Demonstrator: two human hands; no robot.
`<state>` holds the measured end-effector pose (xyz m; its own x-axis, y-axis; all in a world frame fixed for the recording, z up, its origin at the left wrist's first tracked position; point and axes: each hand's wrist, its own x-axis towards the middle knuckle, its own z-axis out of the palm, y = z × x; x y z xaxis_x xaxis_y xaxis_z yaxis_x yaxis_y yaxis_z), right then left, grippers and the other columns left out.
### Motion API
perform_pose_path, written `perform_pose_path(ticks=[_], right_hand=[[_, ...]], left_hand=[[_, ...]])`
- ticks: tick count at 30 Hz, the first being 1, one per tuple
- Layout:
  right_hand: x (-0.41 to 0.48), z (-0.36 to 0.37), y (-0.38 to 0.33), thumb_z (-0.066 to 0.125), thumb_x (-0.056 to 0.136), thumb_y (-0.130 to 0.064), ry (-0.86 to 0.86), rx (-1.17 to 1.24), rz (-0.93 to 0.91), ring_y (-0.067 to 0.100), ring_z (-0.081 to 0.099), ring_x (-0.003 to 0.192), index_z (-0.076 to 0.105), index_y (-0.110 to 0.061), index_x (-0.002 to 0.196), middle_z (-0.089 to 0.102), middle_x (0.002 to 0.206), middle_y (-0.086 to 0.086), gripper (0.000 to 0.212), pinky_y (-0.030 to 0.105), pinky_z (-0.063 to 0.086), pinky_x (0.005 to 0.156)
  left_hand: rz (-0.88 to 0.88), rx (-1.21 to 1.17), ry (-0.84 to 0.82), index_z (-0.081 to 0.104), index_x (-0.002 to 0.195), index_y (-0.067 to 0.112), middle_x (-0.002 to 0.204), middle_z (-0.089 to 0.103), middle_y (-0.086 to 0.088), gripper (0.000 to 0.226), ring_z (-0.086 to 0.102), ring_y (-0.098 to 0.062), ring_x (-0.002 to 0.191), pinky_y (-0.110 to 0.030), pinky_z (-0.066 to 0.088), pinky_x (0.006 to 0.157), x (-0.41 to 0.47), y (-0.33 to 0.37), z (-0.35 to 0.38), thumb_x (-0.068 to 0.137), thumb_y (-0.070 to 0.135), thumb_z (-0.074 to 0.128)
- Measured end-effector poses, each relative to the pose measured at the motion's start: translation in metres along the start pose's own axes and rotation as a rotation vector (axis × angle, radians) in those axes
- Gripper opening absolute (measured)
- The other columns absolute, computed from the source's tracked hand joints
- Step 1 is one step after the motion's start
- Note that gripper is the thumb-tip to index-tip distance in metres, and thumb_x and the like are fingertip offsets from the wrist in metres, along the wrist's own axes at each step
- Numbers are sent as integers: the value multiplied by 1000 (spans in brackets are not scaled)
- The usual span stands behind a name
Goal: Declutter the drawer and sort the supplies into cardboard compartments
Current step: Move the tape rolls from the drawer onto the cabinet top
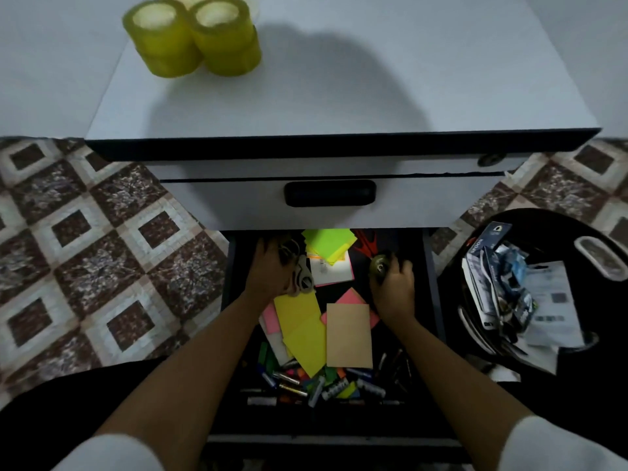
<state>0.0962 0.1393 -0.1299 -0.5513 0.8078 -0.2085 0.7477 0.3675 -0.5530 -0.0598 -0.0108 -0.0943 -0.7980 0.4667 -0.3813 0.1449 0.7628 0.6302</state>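
Note:
The open dark drawer (429, 300) below the white cabinet holds a clutter of supplies. My left hand (272, 271) reaches into its back left and grips grey scissors (304, 278). My right hand (394, 292) holds a small roll of tape (380, 265) at the back right. Between the hands lie green, pink and yellow sticky notes (328, 244), and a tan card (348, 334) rests on more coloured paper. Several batteries and markers (326, 385) pile up at the drawer's front. Red-handled scissors (365, 244) show at the back.
Two yellow tape rolls (193, 39) stand on the white cabinet top (339, 79). A shut upper drawer with a black handle (329, 193) sits above the open one. A black bin (530, 294) with wrappers and paper stands on the right. Patterned tile floor (85, 249) lies to the left.

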Motion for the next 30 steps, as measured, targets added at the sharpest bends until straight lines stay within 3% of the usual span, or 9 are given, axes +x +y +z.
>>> perform_pose_path(ticks=[6, 9, 11, 14, 17, 20, 24, 27, 30], right_hand=[[-11, -1, 4, 62, 88, -14, -22, 98, -40, 38, 43, 119, 39, -1, 139, 38, 134, 20, 58, 36, 40, 96], [-17, -2, 2, 64, 87, -14, -30, 124, -57, 37, 45, 119, 39, 0, 139, 39, 133, 19, 60, 35, 39, 98], [-21, -3, -1, 66, 85, -16, -41, 149, -76, 36, 48, 116, 41, -1, 138, 41, 129, 18, 61, 37, 42, 97], [-32, -9, -9, 68, 84, -15, -37, 188, -122, 34, 51, 111, 45, -2, 135, 44, 123, 17, 58, 34, 44, 93], [-47, -17, -19, 69, 82, -10, 0, 225, -211, 35, 52, 113, 49, 3, 131, 47, 122, 21, 55, 28, 42, 91], [-63, -32, -36, 70, 82, -11, -15, 281, -295, 25, 50, 116, 49, 3, 131, 48, 123, 16, 55, 9, 29, 91], [-83, -63, -68, 71, 82, -20, -20, 352, -465, 7, 45, 114, 48, -3, 133, 50, 124, 7, 58, 7, 33, 91], [-92, -90, -100, 69, 77, -29, 56, 411, -591, -7, 41, 106, 54, -1, 126, 53, 116, 3, 58, -3, 30, 91], [-92, -115, -134, 68, 75, -33, 138, 387, -697, -1, 46, 103, 56, 1, 124, 56, 112, 5, 60, -6, 28, 89]], left_hand=[[20, 124, -67, 36, 140, 6, 147, 31, -20, 47, 37, -40, 131, -43, 38, 98, 15, -4, 10, 96, 18, 45], [6, 81, -24, 43, 130, -6, 135, 42, -25, 42, 39, -40, 126, -30, 31, 97, 13, -12, 14, 96, 18, 43], [-7, 64, 8, 53, 117, -6, 124, 50, -26, 36, 44, -40, 118, -33, 32, 94, 10, -18, 13, 94, 22, 48], [69, 91, 53, 57, 114, -5, 128, 43, -25, 29, 49, -42, 107, -39, 39, 90, -1, -16, 10, 92, 13, 55], [175, 56, 67, 56, 113, -5, 128, 41, -22, 31, 50, -41, 105, -34, 39, 84, -20, -9, 5, 85, 6, 59], [281, -12, 64, 54, 115, 4, 120, 46, -14, 38, 51, -31, 105, -28, 39, 77, -41, -4, -5, 79, 8, 66], [399, -110, 123, 42, 137, 10, 125, 44, -1, 63, 46, -10, 111, -15, 37, 86, -73, 8, -30, 81, 15, 70], [509, -119, 233, 45, 136, 9, 117, 44, 5, 66, 42, 1, 106, 0, 31, 84, -94, 22, -60, 79, 29, 73], [554, -102, 349, 53, 128, 6, 113, 48, 2, 72, 45, -3, 104, -4, 32, 86, -109, 39, -94, 71, 46, 68]])
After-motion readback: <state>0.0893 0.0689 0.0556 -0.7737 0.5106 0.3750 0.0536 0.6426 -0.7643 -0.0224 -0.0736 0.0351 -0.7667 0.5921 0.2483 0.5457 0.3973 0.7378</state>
